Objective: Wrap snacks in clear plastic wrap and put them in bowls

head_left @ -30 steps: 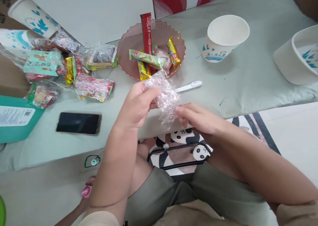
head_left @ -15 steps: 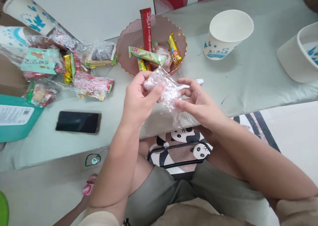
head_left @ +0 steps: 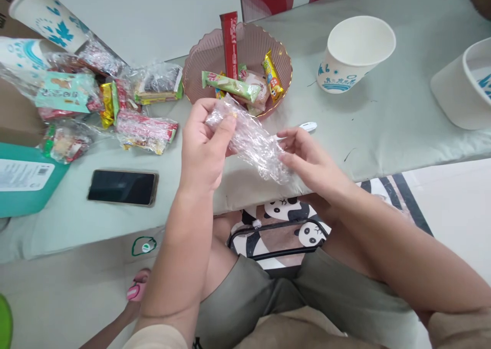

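Between my hands stretches a crinkled clear plastic wrapper (head_left: pixel 255 139), just in front of the bowl. My left hand (head_left: pixel 207 142) pinches its upper left end between thumb and fingers. At the lower right end, my right hand (head_left: pixel 309 157) grips the plastic with thumb and fingertips. Behind them stands a pink ribbed glass bowl (head_left: pixel 199 52) with a gold rim. Inside lie a green-wrapped snack (head_left: pixel 230 85), a red stick packet (head_left: pixel 230 44) and a yellow packet (head_left: pixel 272 75). A small white tool (head_left: pixel 308 127) lies on the table, partly hidden by my right hand.
Plastic-wrapped snack bundles (head_left: pixel 146 129) are heaped at the left beside tipped paper cups (head_left: pixel 49 19). A phone (head_left: pixel 123 187) lies near the front edge by a teal container (head_left: pixel 26 180). Rightward stand a white paper cup (head_left: pixel 355 55) and a white bin (head_left: pixel 460 83).
The wrapper is drawn out longer between my hands. My left hand has shifted left, and my right hand slightly to the right. The view has moved a little.
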`<action>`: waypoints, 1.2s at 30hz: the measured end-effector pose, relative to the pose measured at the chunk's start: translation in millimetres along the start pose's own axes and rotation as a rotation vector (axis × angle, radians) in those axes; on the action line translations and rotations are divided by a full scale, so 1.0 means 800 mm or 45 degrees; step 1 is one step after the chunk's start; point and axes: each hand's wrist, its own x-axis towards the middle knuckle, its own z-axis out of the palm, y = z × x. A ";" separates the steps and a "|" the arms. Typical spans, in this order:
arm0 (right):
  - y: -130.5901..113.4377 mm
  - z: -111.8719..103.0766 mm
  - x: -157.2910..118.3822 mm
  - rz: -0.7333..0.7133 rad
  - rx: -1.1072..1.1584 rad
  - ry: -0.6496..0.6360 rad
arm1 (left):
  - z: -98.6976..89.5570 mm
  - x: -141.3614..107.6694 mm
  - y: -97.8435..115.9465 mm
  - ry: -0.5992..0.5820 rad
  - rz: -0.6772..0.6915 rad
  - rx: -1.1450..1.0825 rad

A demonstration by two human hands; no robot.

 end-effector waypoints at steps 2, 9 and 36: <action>0.000 -0.001 -0.001 -0.089 0.023 0.033 | 0.004 -0.004 0.001 -0.097 -0.027 0.050; -0.007 0.015 -0.013 0.029 0.246 -0.272 | 0.022 -0.014 -0.003 -0.137 0.303 0.373; 0.005 -0.009 0.010 -0.209 0.029 0.042 | 0.039 -0.015 0.009 -0.522 -0.253 0.096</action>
